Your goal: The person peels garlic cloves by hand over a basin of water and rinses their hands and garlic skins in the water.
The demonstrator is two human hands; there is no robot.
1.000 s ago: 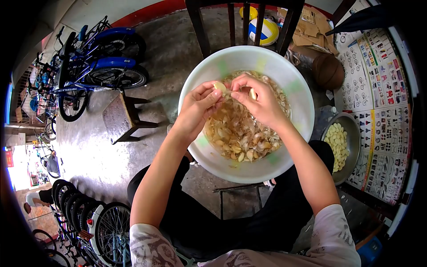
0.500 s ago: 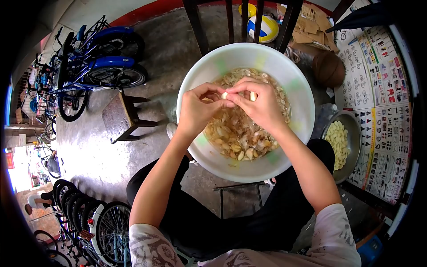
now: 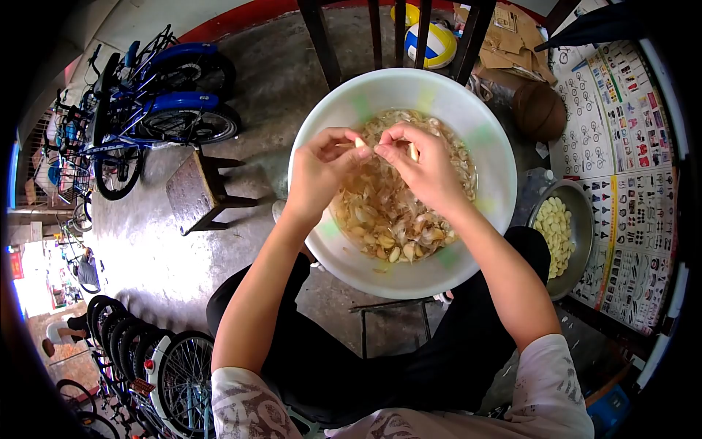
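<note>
Over a large white basin (image 3: 344,263), my left hand (image 3: 327,164) pinches a pale garlic clove (image 3: 359,143) between thumb and fingers. Close to its right, my right hand (image 3: 418,162) is closed, thumb against index finger, with another pale clove (image 3: 414,151) held among its fingers. Whether anything is between the right fingertips is too small to tell. Below both hands, garlic cloves and loose papery skins (image 3: 387,219) float in the basin's water. Peeled cloves (image 3: 554,238) fill part of a metal bowl (image 3: 582,241) at the right.
A dark slatted chair (image 3: 398,36) stands behind the basin, beside a volleyball (image 3: 431,45) and a basketball (image 3: 539,111). A wooden stool (image 3: 191,192) and several bicycles (image 3: 183,110) are at the left. A person (image 3: 62,331) is at the far lower left.
My hands came together at the fingertips, then parted slightly. The clove in my left hand shows again between the fingers. The basin sits slightly higher and further left in view.
</note>
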